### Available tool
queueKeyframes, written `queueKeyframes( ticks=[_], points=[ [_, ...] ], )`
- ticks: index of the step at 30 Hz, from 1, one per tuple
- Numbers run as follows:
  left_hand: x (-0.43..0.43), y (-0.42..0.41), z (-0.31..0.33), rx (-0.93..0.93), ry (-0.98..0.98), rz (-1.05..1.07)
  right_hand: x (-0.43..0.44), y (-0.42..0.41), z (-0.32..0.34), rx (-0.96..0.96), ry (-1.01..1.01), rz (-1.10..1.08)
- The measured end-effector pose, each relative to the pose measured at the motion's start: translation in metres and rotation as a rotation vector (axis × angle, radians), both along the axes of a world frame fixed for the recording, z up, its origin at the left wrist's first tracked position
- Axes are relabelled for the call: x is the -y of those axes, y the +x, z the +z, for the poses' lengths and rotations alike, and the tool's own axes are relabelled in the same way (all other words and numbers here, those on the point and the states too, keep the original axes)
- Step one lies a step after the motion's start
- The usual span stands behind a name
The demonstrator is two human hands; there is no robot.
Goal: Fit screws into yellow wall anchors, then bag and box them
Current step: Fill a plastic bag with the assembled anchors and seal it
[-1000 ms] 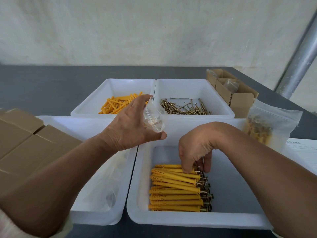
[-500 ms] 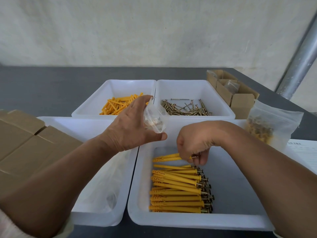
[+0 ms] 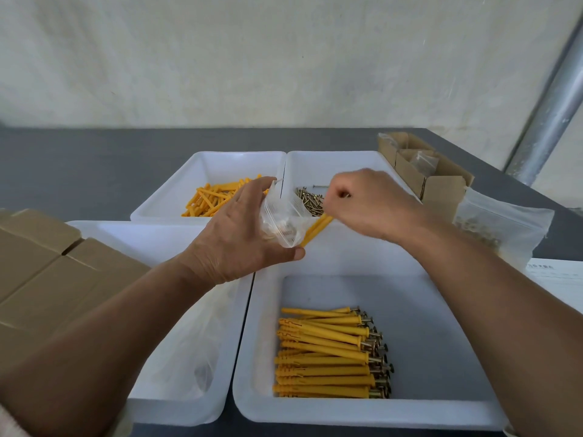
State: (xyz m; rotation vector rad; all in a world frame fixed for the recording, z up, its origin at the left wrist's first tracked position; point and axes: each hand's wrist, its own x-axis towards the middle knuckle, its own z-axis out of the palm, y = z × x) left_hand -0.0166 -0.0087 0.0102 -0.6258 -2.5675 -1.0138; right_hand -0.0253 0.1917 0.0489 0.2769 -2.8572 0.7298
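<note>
A person's left hand (image 3: 239, 234) is gripping a small clear bag (image 3: 280, 219) in midair, fingers curled round it. The right hand (image 3: 369, 206) is pinching yellow anchors (image 3: 317, 230), their tips lying against the bag; whether they are inside is unclear. Fitted anchors (image 3: 328, 357) are lying in rows in the near tray (image 3: 347, 417). Behind, loose anchors (image 3: 211, 198) and screws (image 3: 310, 201) are lying in two back trays (image 3: 239, 154).

Thin, glossy clear plastic for the small bag (image 3: 284, 216), smooth white plastic for the bins (image 3: 347, 260), matt yellow plastic for the anchors (image 3: 321, 351), shiny brassy metal for the screws (image 3: 310, 201). Matt brown cardboard for the boxes (image 3: 47, 272) at left, frosted plastic for the pouch (image 3: 504, 225) at right. Dull matt grey on the table (image 3: 94, 159), brushed metal on the pole (image 3: 549, 111).
</note>
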Motion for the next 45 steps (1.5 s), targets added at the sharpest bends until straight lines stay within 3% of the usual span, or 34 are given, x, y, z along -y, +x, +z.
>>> queueKeyframes(
  ticks=[6, 10, 27, 32, 37, 40, 43, 45],
  points=[
    [0.000, -0.001, -0.001, -0.021, -0.001, 0.004, -0.011, -0.002, 0.014, -0.353, -0.386, -0.192],
    [0.001, -0.003, -0.003, -0.043, -0.022, 0.018, -0.007, 0.002, 0.014, -0.363, -0.527, -0.119],
    [-0.002, 0.000, -0.005, -0.131, -0.075, -0.053, 0.041, 0.017, -0.018, -0.108, -0.148, 0.337],
    [-0.002, -0.001, -0.003, -0.094, -0.035, -0.042, 0.035, 0.015, -0.014, -0.085, -0.177, 0.327],
    [-0.001, -0.002, -0.003, -0.066, -0.026, 0.005, 0.025, 0.011, -0.005, -0.163, -0.304, 0.089],
    [-0.001, -0.002, -0.002, -0.058, -0.019, 0.015, 0.016, 0.010, 0.001, -0.027, -0.118, 0.005],
    [-0.002, -0.001, -0.002, -0.054, -0.023, 0.023, 0.013, 0.012, -0.001, 0.307, 0.306, 0.079],
    [-0.002, -0.001, -0.002, -0.056, -0.034, 0.026, 0.014, 0.014, -0.008, 0.526, 0.432, 0.170]
  ],
)
